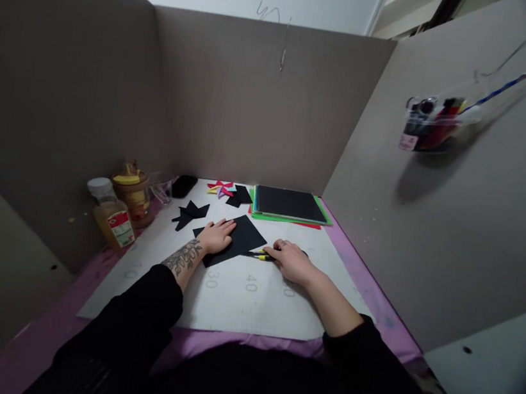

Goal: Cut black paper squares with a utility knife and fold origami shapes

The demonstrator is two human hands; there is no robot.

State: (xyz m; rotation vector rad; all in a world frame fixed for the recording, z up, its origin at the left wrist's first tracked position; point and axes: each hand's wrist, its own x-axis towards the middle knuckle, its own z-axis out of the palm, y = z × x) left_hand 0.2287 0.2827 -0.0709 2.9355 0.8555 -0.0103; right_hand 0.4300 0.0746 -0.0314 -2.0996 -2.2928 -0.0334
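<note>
My left hand [217, 236] lies flat with its fingers stretched out on a sheet of black paper [244, 233], pressing it to the white board. To the right of the sheet, my right hand [291, 260] closes its fingers over a slim black-and-yellow tool [262, 257]. The tool's dark tip points left at the paper's edge; its kind cannot be made out, since the hand covers much of it. Beyond my left hand lies a folded black paper piece [191, 213] with pointed ends.
A stack of coloured paper [291, 204] lies at the back, beside black pieces [240, 196] and a multicoloured folded paper shape [222, 188]. A glue bottle [114, 219], a brown cup [134, 196] and a black phone-like object [183, 186] stand left. A clear holder [434, 126] hangs on the right panel.
</note>
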